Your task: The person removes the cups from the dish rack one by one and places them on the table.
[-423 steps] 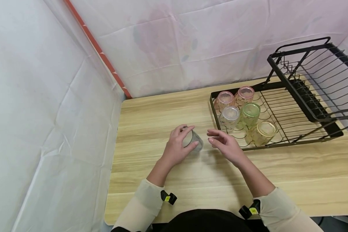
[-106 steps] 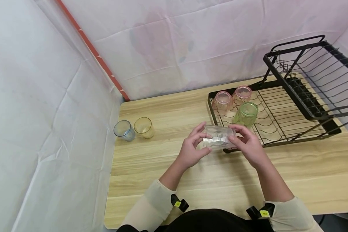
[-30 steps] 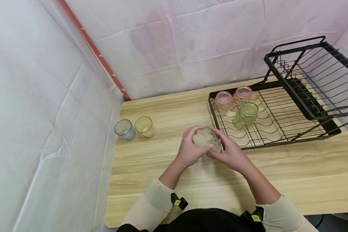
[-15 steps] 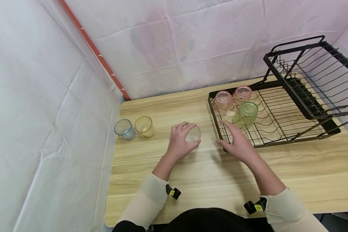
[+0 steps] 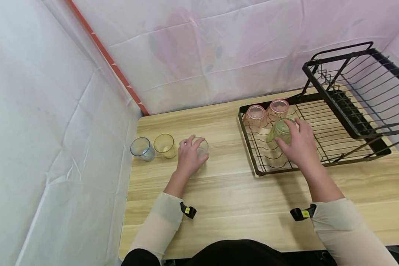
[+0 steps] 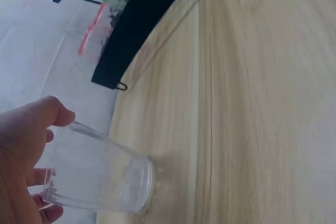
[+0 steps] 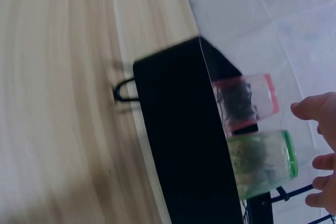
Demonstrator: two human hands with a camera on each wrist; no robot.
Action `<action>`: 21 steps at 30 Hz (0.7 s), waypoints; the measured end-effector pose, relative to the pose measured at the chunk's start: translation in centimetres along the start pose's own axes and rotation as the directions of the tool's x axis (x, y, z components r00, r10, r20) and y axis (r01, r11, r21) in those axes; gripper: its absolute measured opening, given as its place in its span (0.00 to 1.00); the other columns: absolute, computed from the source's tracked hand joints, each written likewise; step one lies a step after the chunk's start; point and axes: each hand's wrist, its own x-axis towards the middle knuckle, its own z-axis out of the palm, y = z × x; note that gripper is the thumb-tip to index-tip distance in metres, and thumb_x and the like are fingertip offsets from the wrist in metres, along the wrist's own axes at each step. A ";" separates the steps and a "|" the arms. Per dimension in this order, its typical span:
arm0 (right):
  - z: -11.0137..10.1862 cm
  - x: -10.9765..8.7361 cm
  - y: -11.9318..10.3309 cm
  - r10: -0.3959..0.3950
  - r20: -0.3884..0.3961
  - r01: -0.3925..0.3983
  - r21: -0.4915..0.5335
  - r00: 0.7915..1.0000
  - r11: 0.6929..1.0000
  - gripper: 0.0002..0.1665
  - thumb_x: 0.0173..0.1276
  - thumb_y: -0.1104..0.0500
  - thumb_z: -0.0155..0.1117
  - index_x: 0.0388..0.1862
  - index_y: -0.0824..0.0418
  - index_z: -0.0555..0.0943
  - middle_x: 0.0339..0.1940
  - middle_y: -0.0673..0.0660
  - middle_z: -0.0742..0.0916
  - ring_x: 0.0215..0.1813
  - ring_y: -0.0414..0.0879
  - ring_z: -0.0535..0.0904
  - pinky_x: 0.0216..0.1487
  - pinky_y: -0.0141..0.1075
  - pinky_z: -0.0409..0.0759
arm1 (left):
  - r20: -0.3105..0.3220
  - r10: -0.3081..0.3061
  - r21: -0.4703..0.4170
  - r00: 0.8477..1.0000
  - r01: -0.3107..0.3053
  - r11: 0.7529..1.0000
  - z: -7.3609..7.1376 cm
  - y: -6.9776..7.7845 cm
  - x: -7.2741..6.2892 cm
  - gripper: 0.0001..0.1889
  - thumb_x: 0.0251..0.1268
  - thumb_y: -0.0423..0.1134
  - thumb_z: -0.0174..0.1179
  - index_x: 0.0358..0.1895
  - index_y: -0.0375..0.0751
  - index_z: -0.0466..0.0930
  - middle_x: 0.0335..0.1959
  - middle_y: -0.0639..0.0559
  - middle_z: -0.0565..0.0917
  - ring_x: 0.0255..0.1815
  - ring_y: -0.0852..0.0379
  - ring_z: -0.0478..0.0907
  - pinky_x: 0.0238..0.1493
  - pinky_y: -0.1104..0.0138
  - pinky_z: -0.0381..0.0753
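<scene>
My left hand (image 5: pixel 187 157) holds a clear glass (image 5: pixel 203 146) near its rim, thumb on one side and fingers on the other. In the left wrist view this clear glass (image 6: pixel 100 169) stands mouth up, its base at the tabletop. Over the dish rack my right hand (image 5: pixel 300 146) reaches to an upside-down green glass (image 5: pixel 280 133). The right wrist view shows a gap between those fingers and the green glass (image 7: pixel 265 161). Left of the clear glass, a yellow glass (image 5: pixel 165 146) and a blue glass (image 5: pixel 143 148) stand mouth up.
Two pink glasses, one front left (image 5: pixel 256 115) and one behind it (image 5: pixel 279 109), sit upside down in the rack's corner. The black dish rack (image 5: pixel 247 147) has a raised upper tier (image 5: pixel 336 107) at the right. Sheeted walls border the wooden table (image 5: pixel 232 207).
The clear glass left the rack, was turned mouth up between both hands, then went left in my left hand. My right hand let go and moved to the green glass. Blue and yellow glasses were set down earlier.
</scene>
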 end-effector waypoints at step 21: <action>1.3 2.5 1.0 0.005 0.129 0.013 -0.135 0.992 0.991 0.46 0.67 0.53 0.65 0.80 0.48 0.55 0.80 0.71 0.45 0.76 0.77 0.40 0.61 0.79 0.50 | 0.169 -0.051 0.077 0.984 0.038 0.996 -0.9 -2.0 1.6 0.29 0.68 0.46 0.53 0.73 0.63 0.63 0.79 0.41 0.48 0.77 0.37 0.47 0.70 0.43 0.62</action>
